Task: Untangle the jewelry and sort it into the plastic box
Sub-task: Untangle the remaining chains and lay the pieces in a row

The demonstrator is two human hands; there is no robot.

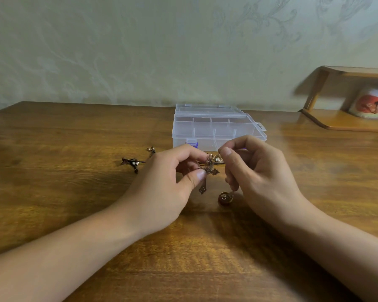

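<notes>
Head cam: left hand [168, 182] is pinching a bronze cross pendant [207, 174] between thumb and forefinger, just above the wooden table [74, 192]. Right hand [258, 171] is pinching something thin beside it, can't tell exactly what, with a small ring [225, 198] dangling underneath. Clear plastic box [216, 129] is sitting closed right behind the hands. More dark jewelry [132, 163] is lying off to the left.

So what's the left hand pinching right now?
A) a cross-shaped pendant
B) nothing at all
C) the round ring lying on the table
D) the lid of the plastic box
A: the left hand pinches the cross-shaped pendant between thumb and fingers, above the table and in front of the plastic box.
</notes>
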